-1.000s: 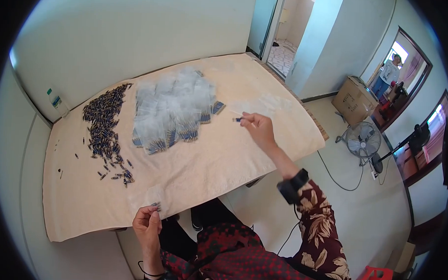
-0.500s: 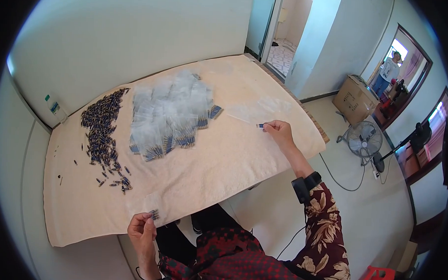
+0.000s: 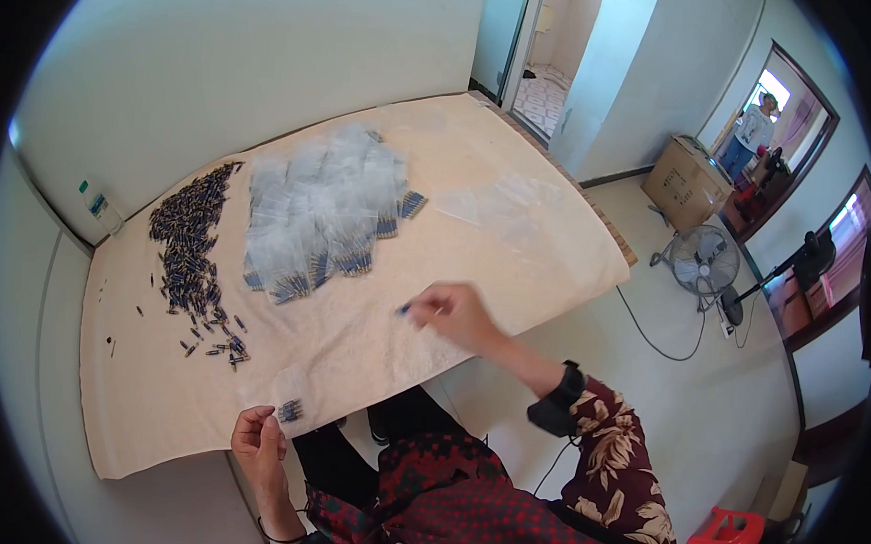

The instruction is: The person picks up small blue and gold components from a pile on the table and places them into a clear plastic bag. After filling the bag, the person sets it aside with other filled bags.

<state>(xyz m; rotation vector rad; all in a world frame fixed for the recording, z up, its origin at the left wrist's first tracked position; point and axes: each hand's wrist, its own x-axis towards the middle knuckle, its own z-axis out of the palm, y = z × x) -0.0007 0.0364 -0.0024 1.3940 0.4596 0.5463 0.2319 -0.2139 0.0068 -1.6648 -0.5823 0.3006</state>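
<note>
At the table's near edge my left hand (image 3: 261, 439) pinches a small clear bag (image 3: 289, 387) with several dark pieces (image 3: 290, 410) in its lower part. My right hand (image 3: 446, 313), blurred by motion, is over the cloth near the front edge, and a small dark blue piece (image 3: 403, 310) sticks out from its fingertips. A pile of small dark and brass-coloured pieces (image 3: 190, 227) lies on the left of the cloth. Beside it, overlapping clear bags (image 3: 323, 201) filled with rows of such pieces form a heap. Flat clear bags (image 3: 505, 205) lie to the right.
A peach cloth (image 3: 375, 366) covers the table. A bottle (image 3: 100, 208) stands by the wall at the back left. On the floor to the right are a cardboard box (image 3: 686, 183), a fan (image 3: 704, 262) and a red stool (image 3: 733, 534). A person (image 3: 752, 130) shows in the mirror.
My right hand has moved left and nearer, from beside the flat bags towards my left hand, carrying the dark piece. My left hand still holds the small bag. The view has shifted slightly.
</note>
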